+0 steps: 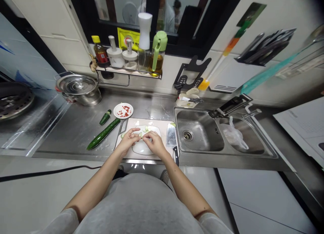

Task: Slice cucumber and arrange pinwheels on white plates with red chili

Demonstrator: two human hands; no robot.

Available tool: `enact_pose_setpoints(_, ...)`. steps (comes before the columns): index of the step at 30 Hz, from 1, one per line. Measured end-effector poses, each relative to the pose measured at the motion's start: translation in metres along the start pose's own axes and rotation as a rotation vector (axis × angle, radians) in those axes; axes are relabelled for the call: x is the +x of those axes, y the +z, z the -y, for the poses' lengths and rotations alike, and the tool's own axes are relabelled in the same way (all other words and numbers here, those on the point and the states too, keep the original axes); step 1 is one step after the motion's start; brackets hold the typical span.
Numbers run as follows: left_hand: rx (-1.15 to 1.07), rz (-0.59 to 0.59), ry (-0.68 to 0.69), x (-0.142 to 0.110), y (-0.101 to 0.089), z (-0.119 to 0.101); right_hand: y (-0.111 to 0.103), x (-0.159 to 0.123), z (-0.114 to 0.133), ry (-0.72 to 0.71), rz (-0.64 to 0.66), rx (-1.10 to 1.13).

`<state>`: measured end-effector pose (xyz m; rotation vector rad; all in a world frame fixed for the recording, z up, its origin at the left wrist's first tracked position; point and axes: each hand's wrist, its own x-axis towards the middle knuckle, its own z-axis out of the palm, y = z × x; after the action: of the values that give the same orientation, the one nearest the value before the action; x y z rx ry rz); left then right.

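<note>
My left hand point(130, 140) and my right hand point(154, 143) meet above a white plate point(143, 149), fingertips pinched together. Between them is a thin pale-green cucumber slice point(140, 135), partly hidden by the fingers. Several more cucumber slices point(146, 128) lie at the plate's far side. Under the plate is a light cutting board point(163, 123). A cleaver point(171, 136) with a black handle rests on the board's right side, its handle toward me. Left of the board lies a long cucumber point(103, 134), with a shorter cut piece of cucumber point(105, 117) behind it.
A small white plate point(116, 112) with chopped red bits sits behind the board. To the right is a double sink point(202, 144) with a plastic bag point(234, 134). A lidded steel pot point(87, 95) stands at the left back, near a seasoning rack point(129, 71) on the wall.
</note>
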<state>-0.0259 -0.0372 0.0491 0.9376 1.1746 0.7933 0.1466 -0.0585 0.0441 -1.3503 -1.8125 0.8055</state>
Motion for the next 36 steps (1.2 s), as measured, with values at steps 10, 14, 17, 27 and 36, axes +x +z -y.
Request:
enact_pose_setpoints(10, -0.041, 0.038, 0.127, 0.007, 0.004, 0.006, 0.005, 0.000, -0.008, 0.185, 0.009, 0.132)
enact_pose_setpoints(14, -0.032, 0.077, 0.147, 0.009, 0.006, 0.009, 0.005, 0.000, -0.011, 0.236, 0.028, 0.166)
enact_pose_setpoints(17, 0.008, 0.093, 0.167, 0.010, 0.007, 0.011, 0.005, 0.000, -0.015, 0.267, 0.052, 0.226)
enact_pose_setpoints(27, 0.187, 0.136, 0.198, 0.022, 0.003, 0.050, 0.016, -0.008, -0.041, 0.522, 0.187, 0.238)
enact_pose_setpoints(36, 0.735, 0.099, 0.184, 0.025, 0.005, 0.073, 0.022, -0.019, -0.040, 0.545, 0.356, -0.244)
